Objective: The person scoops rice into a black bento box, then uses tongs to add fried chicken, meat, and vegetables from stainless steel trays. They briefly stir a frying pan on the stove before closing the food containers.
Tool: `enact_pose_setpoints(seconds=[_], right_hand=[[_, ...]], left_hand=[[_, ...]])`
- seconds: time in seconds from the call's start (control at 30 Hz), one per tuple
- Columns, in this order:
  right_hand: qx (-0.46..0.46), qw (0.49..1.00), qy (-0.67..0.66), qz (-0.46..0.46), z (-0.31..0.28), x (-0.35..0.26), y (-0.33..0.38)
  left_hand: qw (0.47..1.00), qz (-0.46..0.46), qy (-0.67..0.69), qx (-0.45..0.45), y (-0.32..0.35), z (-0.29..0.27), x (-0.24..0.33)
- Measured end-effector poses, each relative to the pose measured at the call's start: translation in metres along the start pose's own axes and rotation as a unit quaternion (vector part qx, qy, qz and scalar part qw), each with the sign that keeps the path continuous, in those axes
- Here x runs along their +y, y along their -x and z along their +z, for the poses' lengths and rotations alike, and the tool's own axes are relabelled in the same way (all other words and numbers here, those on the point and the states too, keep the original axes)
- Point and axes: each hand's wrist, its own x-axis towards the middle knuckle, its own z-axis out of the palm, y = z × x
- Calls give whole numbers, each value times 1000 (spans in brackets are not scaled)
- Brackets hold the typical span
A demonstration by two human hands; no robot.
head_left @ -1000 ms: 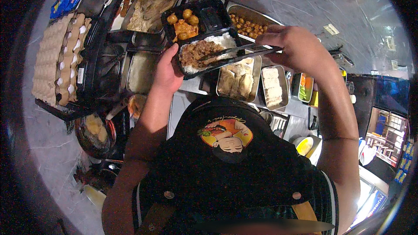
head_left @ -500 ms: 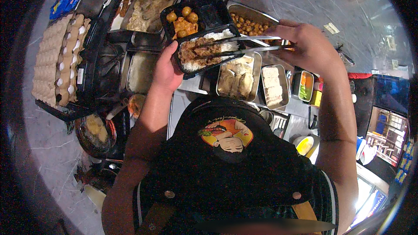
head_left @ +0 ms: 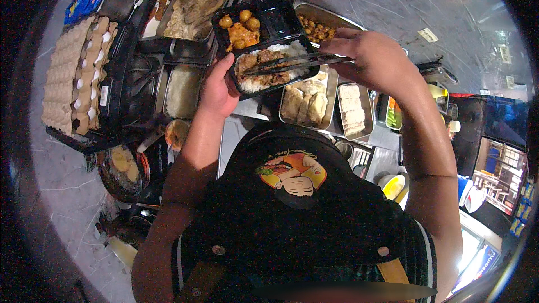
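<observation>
My left hand (head_left: 218, 94) is closed on the near left edge of a black compartment food tray (head_left: 282, 21), thumb over the rim, holding it up and tilted. White rice (head_left: 296, 49) topped with brown meat pieces (head_left: 247, 64) fills the near compartment. In the far left one lie orange-sauced food (head_left: 242, 36) and several round golden balls (head_left: 245, 15); the far right compartment is bare. My right hand (head_left: 377, 59) is wrapped round metal tongs (head_left: 314, 64), whose arms reach left across the rice and meat. Whether the tips pinch any meat cannot be made out.
Stacked egg trays (head_left: 66, 81) stand at the left, above a frying pan (head_left: 119, 174). Metal pans hold golden balls (head_left: 319, 29), folded pale food (head_left: 306, 101), light rolls (head_left: 352, 109) and pale cooked food (head_left: 193, 14). A small container of cut vegetables (head_left: 394, 112) sits at the right.
The tongs' arms have come closer together over the meat. My right hand has shifted slightly and turned, and the food tray has moved a little to the right.
</observation>
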Motion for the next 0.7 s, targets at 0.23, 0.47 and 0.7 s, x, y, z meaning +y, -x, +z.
enact_pose_setpoints(seconds=[0.23, 0.47, 0.7], right_hand=[[-32, 999, 30, 24, -6, -1, 11], [-25, 997, -73, 19, -22, 29, 34], [-34, 996, -85, 24, -2, 30, 22]], left_hand=[[1000, -4, 3, -3, -2, -5, -1], [1000, 0, 5, -9, 2, 5, 3], [999, -40, 15, -5, -4, -10, 1]])
